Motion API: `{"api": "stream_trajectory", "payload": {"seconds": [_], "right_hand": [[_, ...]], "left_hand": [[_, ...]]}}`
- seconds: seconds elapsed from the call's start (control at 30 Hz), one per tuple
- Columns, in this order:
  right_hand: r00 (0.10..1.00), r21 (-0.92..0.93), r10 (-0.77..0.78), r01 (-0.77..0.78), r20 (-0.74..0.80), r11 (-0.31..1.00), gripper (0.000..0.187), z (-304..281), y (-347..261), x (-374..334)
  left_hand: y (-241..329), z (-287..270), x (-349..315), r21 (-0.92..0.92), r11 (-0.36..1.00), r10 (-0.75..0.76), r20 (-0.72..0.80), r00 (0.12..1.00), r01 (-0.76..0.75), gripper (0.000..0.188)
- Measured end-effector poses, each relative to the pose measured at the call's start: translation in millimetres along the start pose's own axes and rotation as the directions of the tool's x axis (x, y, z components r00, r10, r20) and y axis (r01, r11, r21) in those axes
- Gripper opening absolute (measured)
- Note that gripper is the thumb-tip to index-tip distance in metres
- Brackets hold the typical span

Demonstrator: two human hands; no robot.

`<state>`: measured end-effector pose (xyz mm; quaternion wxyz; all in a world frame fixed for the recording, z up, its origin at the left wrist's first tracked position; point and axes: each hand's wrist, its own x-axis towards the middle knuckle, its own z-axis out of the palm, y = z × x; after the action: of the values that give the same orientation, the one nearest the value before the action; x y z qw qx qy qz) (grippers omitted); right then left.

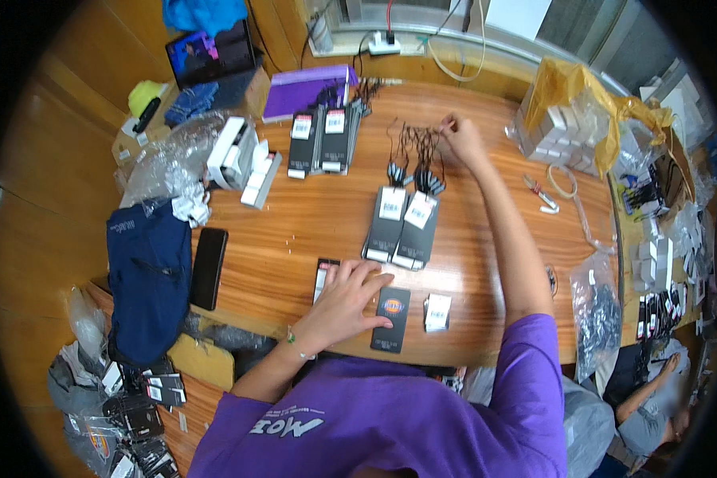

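Two stacks of dark hang tags with white stickers lie at the table's middle, a left stack (384, 227) and a right stack (417, 231). Black strings (413, 143) fan out from their far ends. My right hand (464, 142) is stretched past them, its fingertips pinched on the string loops. My left hand (342, 307) rests near the front edge with fingers spread. Its thumb tip touches the side of a single black tag (390, 323) with a coloured emblem. Partly under that hand is another dark tag stack (324, 275). A small pile of white stickers (437, 312) lies to the right.
More tag stacks (321, 139) sit at the back beside a purple folder (307, 92). On the left are a black phone (209, 268), dark blue cloth (147, 271) and white boxes (235, 155). A yellow bag (570, 84) and a snipper (540, 193) are on the right. A person (653, 406) sits far right.
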<state>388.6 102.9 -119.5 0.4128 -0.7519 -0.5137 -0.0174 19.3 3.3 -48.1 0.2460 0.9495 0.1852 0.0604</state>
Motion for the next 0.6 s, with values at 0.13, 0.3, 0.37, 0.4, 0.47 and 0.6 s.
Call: {"api": "stream_trajectory", "payload": {"seconds": [0.13,0.3,0.37,0.4,0.47,0.6], "right_hand": [[0.915,0.208,0.076,-0.17,0.395,0.963,0.02,-74,-80,-67],[0.749,0.048,0.093,-0.165,0.657,0.985,0.027,-125,-134,-196],[0.786,-0.069,0.13,-0.111,0.605,0.991,0.029,-127,-143,-223],[0.838,-0.105,0.078,-0.025,0.541,0.994,0.032,-125,-142,-236],[0.858,-0.103,0.1,-0.055,0.503,0.993,0.034,-122,-142,-249],[0.893,-0.014,0.134,-0.142,0.429,0.99,0.031,-120,-144,-258]], "left_hand": [[-4,7,-8,0.007,1.0,-0.031,0.016,0.999,0.03,0.073],[1,20,-16,-0.051,0.998,-0.043,-0.02,0.999,0.041,0.07],[-2,24,-12,-0.061,0.998,-0.027,-0.014,1.0,0.026,0.067],[-3,24,-11,-0.06,0.998,-0.019,-0.01,1.0,0.019,0.066],[-2,25,-10,-0.069,0.998,-0.003,-0.045,0.999,0.0,0.063],[0,23,-14,-0.109,0.994,0.0,-0.078,0.997,-0.008,0.061]]}}
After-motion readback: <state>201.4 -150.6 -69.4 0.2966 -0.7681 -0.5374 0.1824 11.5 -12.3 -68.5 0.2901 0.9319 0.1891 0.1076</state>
